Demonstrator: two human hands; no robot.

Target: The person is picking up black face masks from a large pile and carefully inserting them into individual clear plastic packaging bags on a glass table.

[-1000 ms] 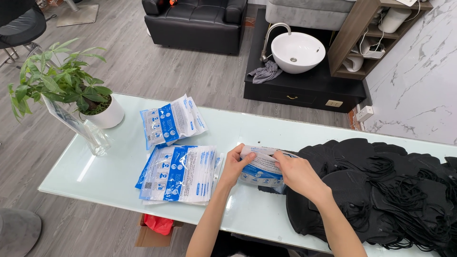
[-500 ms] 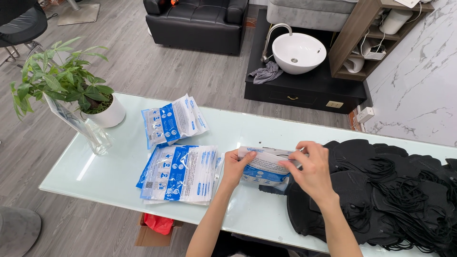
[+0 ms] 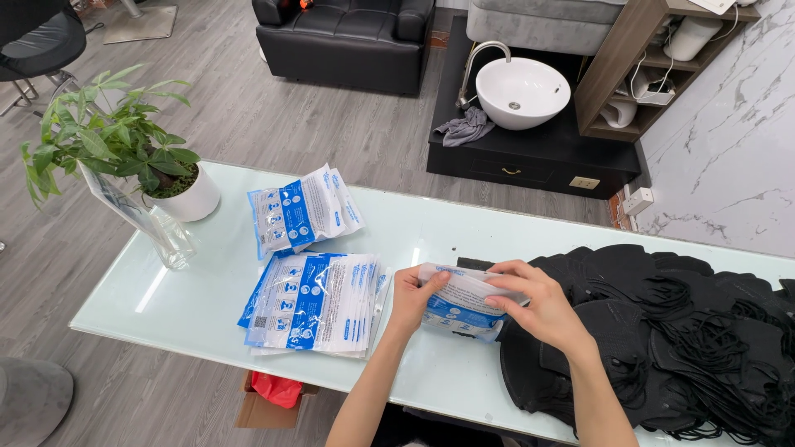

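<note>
Right now both hands work one clear-and-blue pouch point(image 3: 460, 303) held just above the glass table point(image 3: 207, 298), between the flat stack of pouches point(image 3: 319, 302) and the heap of black masks point(image 3: 662, 331). The left hand point(image 3: 411, 296) is closed on the pouch's left end, thumb on top and fingers underneath. The right hand point(image 3: 538, 302) lies over the right end with its fingers curled down on the top edge, pinching it; what lies under the palm is hidden.

To do this well, I judge the left hand should keep the pouch level and taut, so the film does not buckle, while the right fingertips press along the edge evenly from one end to the other. A grip near the corners, not the middle, should keep the contents flat. The mask heap touches the right wrist, so loose ear loops could snag; lifting the pouch slightly toward the bare glass would avoid that. A second, smaller stack point(image 3: 302, 207) lies further back, near the potted plant point(image 3: 124, 157).
</note>
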